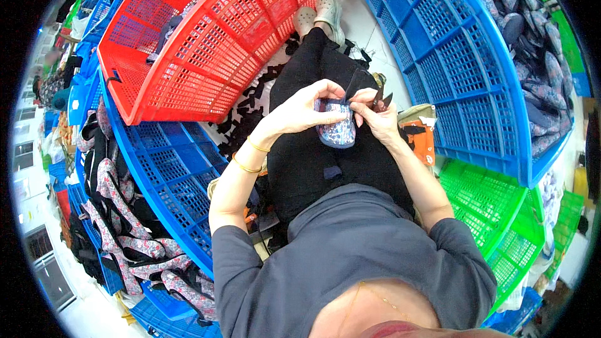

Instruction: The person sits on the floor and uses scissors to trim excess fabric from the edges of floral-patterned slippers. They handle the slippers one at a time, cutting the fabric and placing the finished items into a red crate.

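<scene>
Above my lap, both hands work on a small blue-and-white patterned shoe upper (336,130) with a rounded toe end and a dark edge. My left hand (300,111) pinches its left side and upper rim between thumb and fingers. Closed on the opposite edge, my right hand (377,119) holds the upper where a black strip (355,81) sticks up from it. A dark pointed tool, perhaps snips (380,92), shows at my right fingers; how it is held I cannot make out. A small dark scrap (332,173) lies on my black trousers.
A red crate (206,56) stands ahead on the left, above a blue crate (169,163). Floral shoes (134,244) are piled beyond it. On the right, a blue crate (451,56) borders patterned uppers (544,81) and green crates (488,206). Black scraps (244,112) litter the floor.
</scene>
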